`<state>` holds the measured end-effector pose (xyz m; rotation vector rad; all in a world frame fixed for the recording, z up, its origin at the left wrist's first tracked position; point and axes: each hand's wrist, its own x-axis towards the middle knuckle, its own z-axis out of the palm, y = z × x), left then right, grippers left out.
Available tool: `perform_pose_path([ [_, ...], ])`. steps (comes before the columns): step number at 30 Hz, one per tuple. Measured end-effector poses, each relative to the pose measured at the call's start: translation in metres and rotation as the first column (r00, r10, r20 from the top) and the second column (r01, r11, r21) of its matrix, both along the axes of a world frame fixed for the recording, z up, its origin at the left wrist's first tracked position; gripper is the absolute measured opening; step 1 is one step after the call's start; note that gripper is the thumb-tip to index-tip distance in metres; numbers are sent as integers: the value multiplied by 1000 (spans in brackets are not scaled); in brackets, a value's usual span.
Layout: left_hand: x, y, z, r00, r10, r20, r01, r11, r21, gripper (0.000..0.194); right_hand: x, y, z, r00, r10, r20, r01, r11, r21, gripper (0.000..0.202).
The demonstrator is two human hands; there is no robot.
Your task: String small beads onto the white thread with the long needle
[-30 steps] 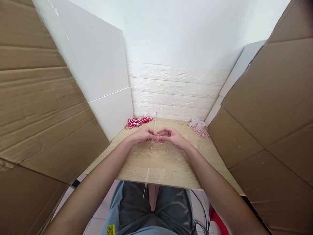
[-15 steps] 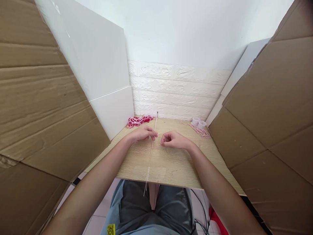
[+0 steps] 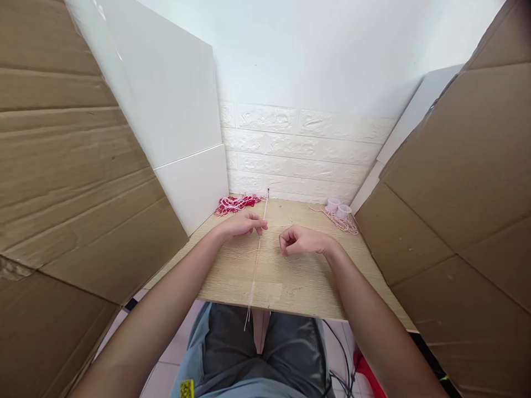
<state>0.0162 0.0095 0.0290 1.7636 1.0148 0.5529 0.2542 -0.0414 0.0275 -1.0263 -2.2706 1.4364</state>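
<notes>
A pale cord [image 3: 257,265] runs from a small dark hook [image 3: 268,190] at the foot of the wall, down the table and over its front edge, where its loose ends hang. My left hand [image 3: 245,224] pinches at this cord with thumb and forefinger, on its upper part. To the right, apart from the cord, my right hand [image 3: 305,241] is closed with curled fingers. Any thread between its fingertips is too fine to make out. Thin pale threads lie on the wooden table [image 3: 307,287] around both hands.
Red and white strings [image 3: 236,204] lie heaped at the back left. Two small clear plastic cups [image 3: 343,211] stand at the back right beside a pink-white cord bundle [image 3: 342,223]. Cardboard panels [image 3: 456,182] flank both sides, and a white brick-patterned wall [image 3: 298,149] closes the back.
My right hand has moved a little to the right and toward me, away from the cord. My left hand stays almost in place at the cord.
</notes>
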Motion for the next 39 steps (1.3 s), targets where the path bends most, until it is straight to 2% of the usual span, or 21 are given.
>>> perform_pose_path([
  [9,-2,2,0,998,15,-55,-13,999,34,40,-19,-1,-16,984,-176,-22,177,973,149,6],
  [13,-8,5,2,998,32,-58,-30,998,46,35,-26,-6,-16,980,-200,-2,195,951,240,5],
  [16,-15,6,4,996,-14,-89,18,999,39,28,-31,-8,-17,976,-216,29,196,927,320,5],
  [20,-24,6,8,975,-134,-177,140,990,19,22,-38,-8,-24,964,-252,80,198,889,413,5],
  [26,-29,5,11,897,-271,-351,273,961,-44,27,-44,-7,-31,938,-319,138,221,854,471,4],
  [32,-26,5,9,843,-304,-444,313,948,-55,34,-47,-7,-32,911,-385,147,267,823,502,4],
  [39,-23,4,5,810,-358,-463,393,919,-24,25,-46,-7,-33,913,-380,146,269,832,485,6],
])
